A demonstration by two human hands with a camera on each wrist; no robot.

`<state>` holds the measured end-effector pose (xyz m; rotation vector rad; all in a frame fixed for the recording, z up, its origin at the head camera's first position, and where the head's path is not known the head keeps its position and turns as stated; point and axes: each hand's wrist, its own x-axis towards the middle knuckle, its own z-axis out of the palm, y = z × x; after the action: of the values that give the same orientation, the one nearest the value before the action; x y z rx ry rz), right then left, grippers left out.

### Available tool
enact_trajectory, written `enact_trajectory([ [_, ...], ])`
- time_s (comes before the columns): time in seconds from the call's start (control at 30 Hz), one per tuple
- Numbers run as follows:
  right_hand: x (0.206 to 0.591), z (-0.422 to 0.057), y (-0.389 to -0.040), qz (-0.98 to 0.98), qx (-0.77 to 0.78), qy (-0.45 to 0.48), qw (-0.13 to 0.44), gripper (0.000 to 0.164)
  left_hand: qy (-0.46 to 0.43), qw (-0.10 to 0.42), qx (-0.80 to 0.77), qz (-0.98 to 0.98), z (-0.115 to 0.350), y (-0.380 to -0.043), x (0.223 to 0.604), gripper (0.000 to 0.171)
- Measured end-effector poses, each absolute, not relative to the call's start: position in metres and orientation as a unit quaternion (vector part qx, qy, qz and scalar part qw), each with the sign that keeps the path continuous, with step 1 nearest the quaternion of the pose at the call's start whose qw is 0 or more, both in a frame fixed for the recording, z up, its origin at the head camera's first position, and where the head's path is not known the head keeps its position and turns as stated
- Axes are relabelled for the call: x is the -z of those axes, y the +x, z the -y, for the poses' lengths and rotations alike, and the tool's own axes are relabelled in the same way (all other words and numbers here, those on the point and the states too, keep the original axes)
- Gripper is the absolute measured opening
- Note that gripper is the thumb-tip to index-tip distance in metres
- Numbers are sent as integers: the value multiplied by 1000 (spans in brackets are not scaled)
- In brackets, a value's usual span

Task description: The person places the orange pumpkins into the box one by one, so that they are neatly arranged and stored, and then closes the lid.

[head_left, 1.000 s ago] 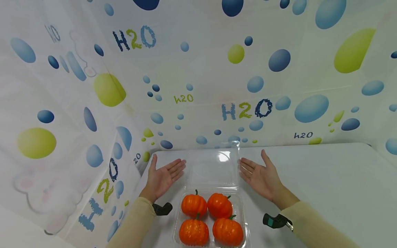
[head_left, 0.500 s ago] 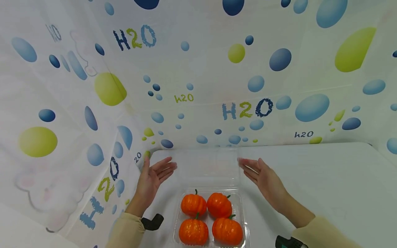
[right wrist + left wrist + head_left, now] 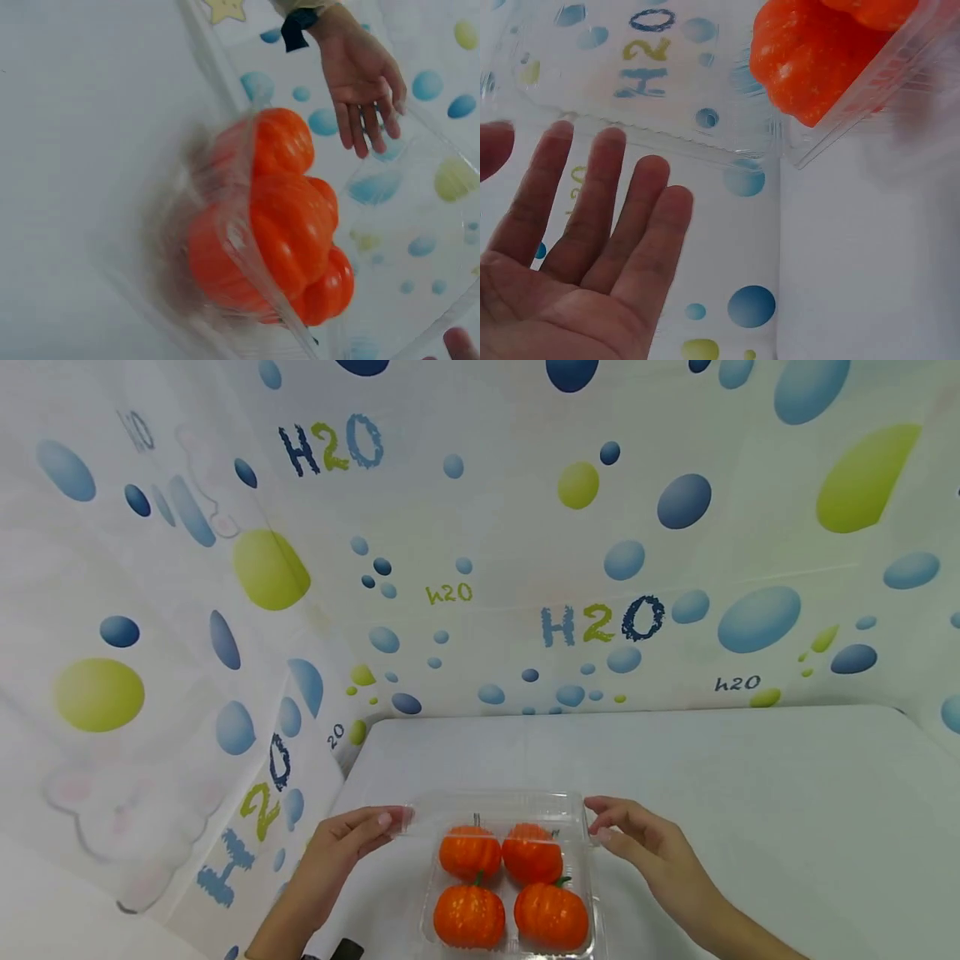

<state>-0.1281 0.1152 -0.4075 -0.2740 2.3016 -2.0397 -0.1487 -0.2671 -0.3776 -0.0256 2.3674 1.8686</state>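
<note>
A clear plastic clamshell box (image 3: 596,910) holds several orange toy pumpkins (image 3: 468,917) with green stems. Its hinged lid (image 3: 495,802) stands raised and tilted over the far pumpkins. At the lid's left edge is my left hand (image 3: 341,852), fingertips touching the plastic; in the left wrist view its fingers (image 3: 641,202) are fairly straight and spread. My right hand (image 3: 660,860) touches the lid's right edge with loosely bent fingers, thumb below. The right wrist view catches only a fingertip (image 3: 459,346) of it beside the lid, with the left hand (image 3: 367,75) across the box.
The box stands on a white table (image 3: 765,793), near the front of the head view. White sheeting (image 3: 510,527) printed with blue and green bubbles and "H2O" rises behind the table and along its left side.
The lid has swung up from lying back behind the box and now leans over the pumpkins. Both hands have come nearer to me with it, at its two sides.
</note>
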Motion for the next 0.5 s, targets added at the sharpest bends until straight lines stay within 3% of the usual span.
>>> enact_trajectory([
  [0.13,419,-115,-116,-754,650,-86,46,24,4,110,-599,-793,274,-139,384,44],
  [0.33,448,-113,-101,-764,633,-2,122,71,72,238,-568,-784,281,-133,403,74],
  [0.5,475,-118,-94,-734,656,-4,177,87,66,289,-558,-775,283,-128,420,83],
])
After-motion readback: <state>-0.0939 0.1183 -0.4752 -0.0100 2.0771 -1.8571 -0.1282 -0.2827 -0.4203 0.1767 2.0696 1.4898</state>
